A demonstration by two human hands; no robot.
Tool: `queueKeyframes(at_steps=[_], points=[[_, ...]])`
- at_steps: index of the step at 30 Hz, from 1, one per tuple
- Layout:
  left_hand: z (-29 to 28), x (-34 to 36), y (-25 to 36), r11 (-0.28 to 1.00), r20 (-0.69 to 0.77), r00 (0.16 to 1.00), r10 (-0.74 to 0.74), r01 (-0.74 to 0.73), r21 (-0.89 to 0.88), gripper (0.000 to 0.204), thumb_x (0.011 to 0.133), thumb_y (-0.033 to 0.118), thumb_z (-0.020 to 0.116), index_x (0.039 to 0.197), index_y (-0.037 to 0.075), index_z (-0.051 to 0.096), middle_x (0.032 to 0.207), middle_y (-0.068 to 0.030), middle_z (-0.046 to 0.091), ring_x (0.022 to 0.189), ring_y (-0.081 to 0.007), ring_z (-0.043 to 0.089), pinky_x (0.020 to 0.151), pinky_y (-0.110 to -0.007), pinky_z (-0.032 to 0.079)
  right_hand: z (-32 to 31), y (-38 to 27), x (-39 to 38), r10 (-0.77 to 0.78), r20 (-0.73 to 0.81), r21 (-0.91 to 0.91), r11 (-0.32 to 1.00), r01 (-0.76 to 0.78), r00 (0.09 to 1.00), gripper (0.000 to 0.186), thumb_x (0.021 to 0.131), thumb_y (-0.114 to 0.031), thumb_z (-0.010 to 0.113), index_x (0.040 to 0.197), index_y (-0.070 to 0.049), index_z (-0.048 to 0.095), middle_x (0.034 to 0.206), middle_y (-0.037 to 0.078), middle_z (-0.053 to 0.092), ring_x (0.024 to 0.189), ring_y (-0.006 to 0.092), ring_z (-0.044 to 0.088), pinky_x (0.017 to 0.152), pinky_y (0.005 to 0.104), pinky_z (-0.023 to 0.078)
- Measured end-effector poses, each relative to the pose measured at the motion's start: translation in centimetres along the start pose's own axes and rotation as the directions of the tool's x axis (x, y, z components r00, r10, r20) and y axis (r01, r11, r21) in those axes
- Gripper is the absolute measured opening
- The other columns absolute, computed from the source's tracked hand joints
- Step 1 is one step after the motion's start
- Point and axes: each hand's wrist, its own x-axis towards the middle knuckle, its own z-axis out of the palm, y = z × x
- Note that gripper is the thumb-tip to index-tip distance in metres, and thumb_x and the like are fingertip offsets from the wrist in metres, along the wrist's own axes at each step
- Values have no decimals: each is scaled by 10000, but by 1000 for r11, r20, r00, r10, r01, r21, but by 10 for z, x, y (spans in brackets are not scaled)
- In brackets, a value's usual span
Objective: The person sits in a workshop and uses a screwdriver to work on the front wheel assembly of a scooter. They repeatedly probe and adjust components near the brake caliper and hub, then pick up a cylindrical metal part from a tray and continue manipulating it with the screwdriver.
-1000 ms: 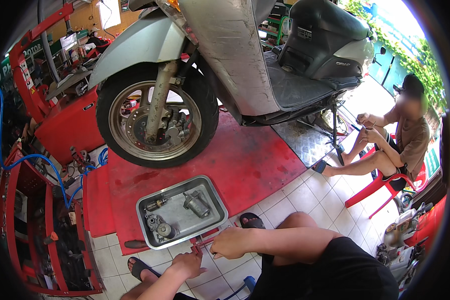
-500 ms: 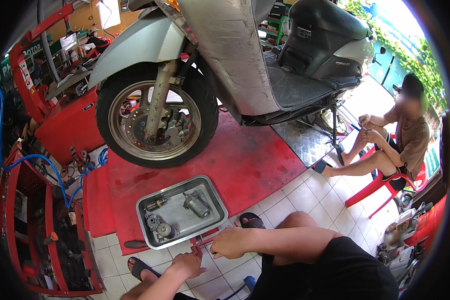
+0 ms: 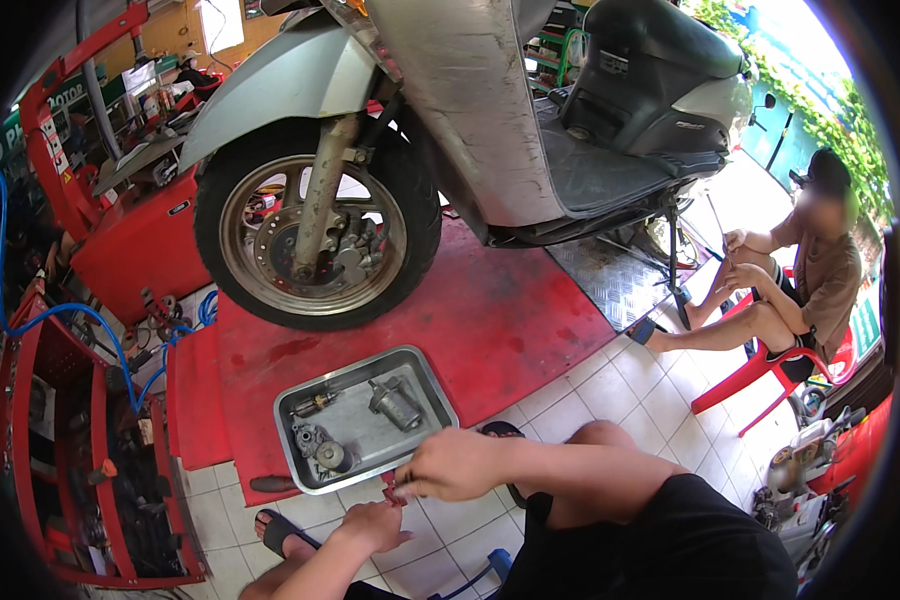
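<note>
Head view: right hand [image 3: 457, 466] fingers pinch a small reddish part [image 3: 402, 490] above the left hand [image 3: 370, 522], fingers loosely spread, just off the metal tray [image 3: 432, 382] front edge; a slip would likely drop it onto the tiled floor [image 3: 570, 410].

Small red item [image 3: 398, 490] between both hands' fingers [image 3: 410, 482], too tiny to identify.

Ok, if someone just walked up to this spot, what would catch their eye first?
Most likely the silver scooter raised on the red lift platform, its front wheel filling the upper left. Next, the metal tray of small engine parts at the platform's near edge, with the right hand and left hand meeting over a small red piece beside it. A person sits on a red plastic chair at right.
</note>
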Motion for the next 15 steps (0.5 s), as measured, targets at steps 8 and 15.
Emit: queueKeyframes(at_steps=[8,15], points=[[3,-5,-1,999,-120,993,18,-22,-30,618,930,486,639,1299,-1,546,1270,-158,646,1155,-310,643,968,-439,509,-46,32,-7,314,-536,801,482,355,784,527,1078,-383,393,1139,74,648,984,175,717,894,222,655,764,340,499],[8,0,-3,999,-170,985,34,-39,-25,608,933,536,616,1241,15,559,1220,-172,646,1178,-348,613,999,-461,483,-48,55,-1,462,-548,826,168,537,698,401,1035,-233,422,1276,47,579,1177,214,677,1009,266,627,826,388,476]])
